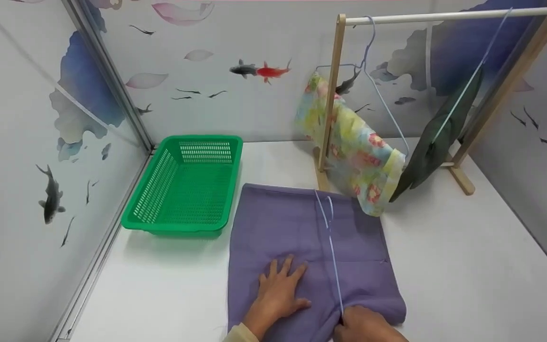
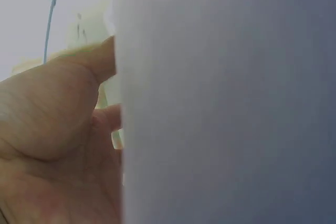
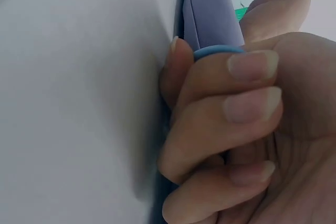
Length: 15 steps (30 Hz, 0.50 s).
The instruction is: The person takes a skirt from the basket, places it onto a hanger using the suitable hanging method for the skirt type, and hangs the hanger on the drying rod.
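Observation:
A purple cloth (image 1: 264, 223) lies spread on the white table. My left hand (image 1: 278, 289) rests on it with the fingers spread. Along the cloth runs a light blue wire hanger (image 1: 334, 259), its hook end towards the rack. At the near end my right hand (image 1: 366, 325) grips the hanger. The right wrist view shows curled fingers around the blue wire (image 3: 218, 49), with purple cloth (image 3: 212, 11) just beyond. A pale surface fills much of the left wrist view and hides most of the left fingers.
A green plastic basket (image 1: 171, 227) stands on the table, left of the cloth. Behind it at the right is a wooden rack with a white bar (image 1: 449, 17). A floral cloth (image 1: 363, 156) and a dark green cloth (image 1: 437, 142) hang there on blue hangers. Printed panels (image 1: 197, 114) enclose the table.

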Tool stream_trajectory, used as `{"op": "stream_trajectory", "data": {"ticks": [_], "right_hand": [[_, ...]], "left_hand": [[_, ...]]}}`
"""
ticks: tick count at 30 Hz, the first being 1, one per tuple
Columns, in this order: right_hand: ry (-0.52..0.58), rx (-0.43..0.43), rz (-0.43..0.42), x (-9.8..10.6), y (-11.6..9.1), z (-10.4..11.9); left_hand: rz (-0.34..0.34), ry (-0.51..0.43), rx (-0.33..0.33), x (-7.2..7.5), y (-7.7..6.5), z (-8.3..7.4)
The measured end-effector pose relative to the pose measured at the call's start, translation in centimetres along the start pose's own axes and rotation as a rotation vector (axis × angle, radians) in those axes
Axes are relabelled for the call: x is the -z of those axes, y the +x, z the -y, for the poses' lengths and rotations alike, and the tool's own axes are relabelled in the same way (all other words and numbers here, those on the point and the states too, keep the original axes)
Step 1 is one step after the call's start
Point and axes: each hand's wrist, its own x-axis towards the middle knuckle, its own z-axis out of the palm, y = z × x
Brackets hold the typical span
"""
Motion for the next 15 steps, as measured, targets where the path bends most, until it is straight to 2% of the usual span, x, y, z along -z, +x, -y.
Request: {"op": "stream_trajectory", "data": {"ticks": [1, 2, 3, 5, 8, 12, 15], "right_hand": [[-0.007, 0.015, -0.011, 0.0, 0.2, 0.0], [0.027, -0.008, -0.028, 0.0, 0.4, 0.0], [0.143, -0.081, -0.065, 0.0, 0.6, 0.1], [0.131, -0.067, -0.084, -0.1, 0.9, 0.1], [0.119, -0.072, -0.089, -0.2, 1.1, 0.2], [0.137, -0.121, -0.02, -0.4, 0.7, 0.7], [0.198, -0.162, 0.034, -0.8, 0.6, 1.3]], "left_hand": [[-0.016, 0.002, 0.017, 0.1, -0.1, 0.5], [-0.027, 0.005, 0.042, 0.2, -0.2, 1.0], [-0.035, 0.009, 0.067, 0.2, -0.3, 1.5], [-0.034, 0.01, 0.101, 0.2, -0.4, 2.2], [-0.021, -0.021, 0.115, 0.1, -0.5, 2.7], [-0.014, -0.031, 0.111, 0.3, -0.4, 2.6], [-0.008, -0.013, 0.109, 0.6, -0.5, 2.5]]}}
